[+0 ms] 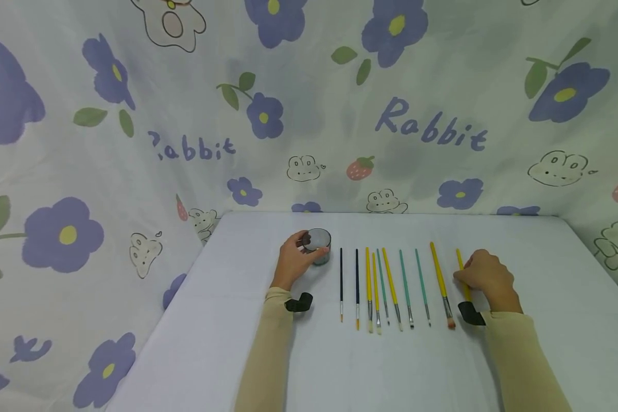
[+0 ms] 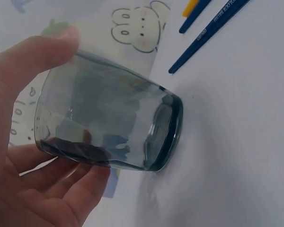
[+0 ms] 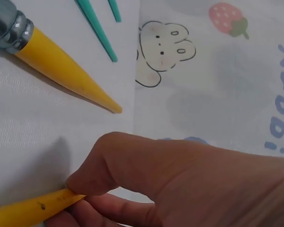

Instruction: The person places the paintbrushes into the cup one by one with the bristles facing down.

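My left hand (image 1: 292,262) grips a smoky grey glass tumbler (image 1: 317,240) near the far edge of the table. In the left wrist view the thumb and fingers lie on either side of the clear glass (image 2: 109,113); whether its base touches the table I cannot tell. At the right end of a row of brushes, my right hand (image 1: 489,279) pinches a yellow-handled paintbrush (image 1: 460,260) between thumb and fingers. The right wrist view shows the pinch near the tapered end of that yellow handle (image 3: 26,208). Its bristle end is hidden in all views.
Between the hands, several paintbrushes lie side by side, bristles toward me: dark blue ones (image 1: 357,280), yellow ones (image 1: 368,280), thin green ones (image 1: 404,274) and a thicker yellow brush (image 1: 439,274). A patterned cloth (image 1: 417,160) hangs behind the white table (image 1: 381,372).
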Demonstrator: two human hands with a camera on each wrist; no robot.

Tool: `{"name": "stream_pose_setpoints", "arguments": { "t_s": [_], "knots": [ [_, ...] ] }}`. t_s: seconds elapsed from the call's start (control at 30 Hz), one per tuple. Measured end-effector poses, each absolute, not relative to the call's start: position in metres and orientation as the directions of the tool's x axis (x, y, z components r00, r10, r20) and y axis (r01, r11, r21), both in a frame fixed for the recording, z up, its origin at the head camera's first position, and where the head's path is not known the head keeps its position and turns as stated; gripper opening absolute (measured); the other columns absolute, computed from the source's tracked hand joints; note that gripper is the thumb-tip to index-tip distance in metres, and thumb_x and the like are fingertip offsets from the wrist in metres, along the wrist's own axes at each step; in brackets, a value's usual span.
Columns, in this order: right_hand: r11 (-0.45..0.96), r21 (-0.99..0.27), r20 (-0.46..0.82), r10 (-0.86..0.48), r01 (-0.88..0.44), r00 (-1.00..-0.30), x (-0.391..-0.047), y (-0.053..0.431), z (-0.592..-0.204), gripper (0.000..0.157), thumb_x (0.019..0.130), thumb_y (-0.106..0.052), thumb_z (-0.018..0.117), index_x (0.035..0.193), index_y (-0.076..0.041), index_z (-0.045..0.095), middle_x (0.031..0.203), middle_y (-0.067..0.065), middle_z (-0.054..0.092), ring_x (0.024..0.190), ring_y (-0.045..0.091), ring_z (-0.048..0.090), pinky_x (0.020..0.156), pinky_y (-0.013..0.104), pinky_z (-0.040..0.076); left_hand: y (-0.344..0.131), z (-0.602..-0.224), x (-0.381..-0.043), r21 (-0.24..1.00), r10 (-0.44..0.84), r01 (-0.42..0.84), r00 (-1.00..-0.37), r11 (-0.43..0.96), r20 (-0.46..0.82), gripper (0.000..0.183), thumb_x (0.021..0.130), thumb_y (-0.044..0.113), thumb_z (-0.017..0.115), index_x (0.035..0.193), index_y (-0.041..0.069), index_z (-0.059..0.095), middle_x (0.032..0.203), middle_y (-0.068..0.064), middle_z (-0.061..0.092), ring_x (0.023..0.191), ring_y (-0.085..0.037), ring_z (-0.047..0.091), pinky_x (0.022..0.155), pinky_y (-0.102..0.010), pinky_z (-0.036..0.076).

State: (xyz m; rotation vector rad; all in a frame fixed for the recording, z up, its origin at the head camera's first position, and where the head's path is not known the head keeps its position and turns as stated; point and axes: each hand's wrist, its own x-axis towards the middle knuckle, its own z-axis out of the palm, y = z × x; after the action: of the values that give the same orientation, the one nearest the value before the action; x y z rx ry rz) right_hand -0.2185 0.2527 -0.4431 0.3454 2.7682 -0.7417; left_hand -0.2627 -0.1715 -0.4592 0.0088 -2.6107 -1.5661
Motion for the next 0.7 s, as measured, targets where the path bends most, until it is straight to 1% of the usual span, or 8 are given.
{"name": "stream_pose_setpoints", "arguments": {
  "t_s": [0.13, 0.3, 0.43, 0.5, 0.57, 0.6, 0.7],
  "knots": [
    [0.831, -0.476, -0.307, 0.149, 0.287, -0.94, -0.218, 0.254, -0.442, 0.041, 0.088, -0.029, 0.07, 0.105, 0.008, 0.066, 0.085, 0.015, 0.068, 0.077, 0.03, 0.062, 0.065, 0.042, 0.048, -0.171, -0.46, -0.264, 0.887, -0.037, 0.073, -0.994, 0.455, 0.1, 0.089, 0.08, 0.043, 0.088, 0.152, 0.006, 0.05, 0.145, -0.017, 0.06, 0.135, -0.038, 0.058, 0.113, -0.047, 0.051],
    [0.786, -0.55, -0.311, 0.122, 0.283, -0.943, -0.218, 0.256, -0.436, 0.051, 0.093, -0.03, 0.069, 0.119, 0.013, 0.06, 0.087, 0.017, 0.074, 0.079, 0.027, 0.067, 0.068, 0.04, 0.051, -0.171, -0.46, -0.264, 0.886, -0.025, 0.104, -0.991, 0.452, 0.129, 0.089, 0.08, 0.041, 0.088, 0.151, 0.004, 0.049, 0.143, -0.017, 0.061, 0.135, -0.037, 0.058, 0.114, -0.049, 0.051],
    [0.719, -0.649, -0.264, 0.093, 0.249, -0.96, -0.219, 0.258, -0.43, 0.051, 0.096, -0.026, 0.066, 0.125, 0.015, 0.056, 0.098, 0.024, 0.075, 0.077, 0.021, 0.073, 0.069, 0.036, 0.059, -0.171, -0.461, -0.264, 0.883, -0.026, 0.114, -0.99, 0.456, 0.141, 0.087, 0.081, 0.04, 0.088, 0.15, 0.004, 0.05, 0.141, -0.016, 0.062, 0.135, -0.034, 0.058, 0.114, -0.049, 0.051],
    [0.669, -0.706, -0.232, 0.092, 0.232, -0.968, -0.218, 0.258, -0.427, 0.05, 0.097, -0.025, 0.063, 0.125, 0.015, 0.056, 0.102, 0.026, 0.074, 0.075, 0.018, 0.075, 0.068, 0.032, 0.062, -0.171, -0.461, -0.264, 0.883, -0.028, 0.113, -0.99, 0.456, 0.141, 0.086, 0.081, 0.04, 0.088, 0.15, 0.004, 0.051, 0.141, -0.015, 0.062, 0.135, -0.034, 0.058, 0.113, -0.048, 0.051],
    [0.609, -0.763, -0.201, 0.096, 0.217, -0.975, -0.218, 0.256, -0.424, 0.048, 0.097, -0.023, 0.062, 0.127, 0.014, 0.056, 0.102, 0.023, 0.075, 0.073, 0.014, 0.075, 0.067, 0.028, 0.063, -0.171, -0.46, -0.264, 0.883, -0.026, 0.114, -0.99, 0.456, 0.142, 0.086, 0.08, 0.04, 0.088, 0.149, 0.004, 0.052, 0.141, -0.015, 0.063, 0.135, -0.034, 0.059, 0.112, -0.048, 0.052],
    [0.582, -0.786, -0.186, 0.101, 0.209, -0.977, -0.218, 0.255, -0.423, 0.047, 0.098, -0.023, 0.061, 0.128, 0.013, 0.055, 0.101, 0.019, 0.075, 0.073, 0.012, 0.075, 0.067, 0.026, 0.063, -0.17, -0.46, -0.264, 0.882, -0.026, 0.116, -0.989, 0.457, 0.143, 0.086, 0.08, 0.04, 0.088, 0.149, 0.004, 0.052, 0.141, -0.016, 0.063, 0.135, -0.034, 0.059, 0.111, -0.048, 0.053],
    [0.495, -0.848, -0.151, 0.115, 0.188, -0.982, -0.216, 0.248, -0.42, 0.049, 0.099, -0.024, 0.062, 0.132, 0.01, 0.054, 0.095, 0.003, 0.076, 0.073, 0.006, 0.074, 0.068, 0.023, 0.063, -0.172, -0.46, -0.264, 0.878, -0.023, 0.123, -0.988, 0.463, 0.151, 0.085, 0.08, 0.041, 0.089, 0.148, 0.004, 0.053, 0.141, -0.016, 0.064, 0.134, -0.034, 0.06, 0.109, -0.048, 0.055]
  ]
}}
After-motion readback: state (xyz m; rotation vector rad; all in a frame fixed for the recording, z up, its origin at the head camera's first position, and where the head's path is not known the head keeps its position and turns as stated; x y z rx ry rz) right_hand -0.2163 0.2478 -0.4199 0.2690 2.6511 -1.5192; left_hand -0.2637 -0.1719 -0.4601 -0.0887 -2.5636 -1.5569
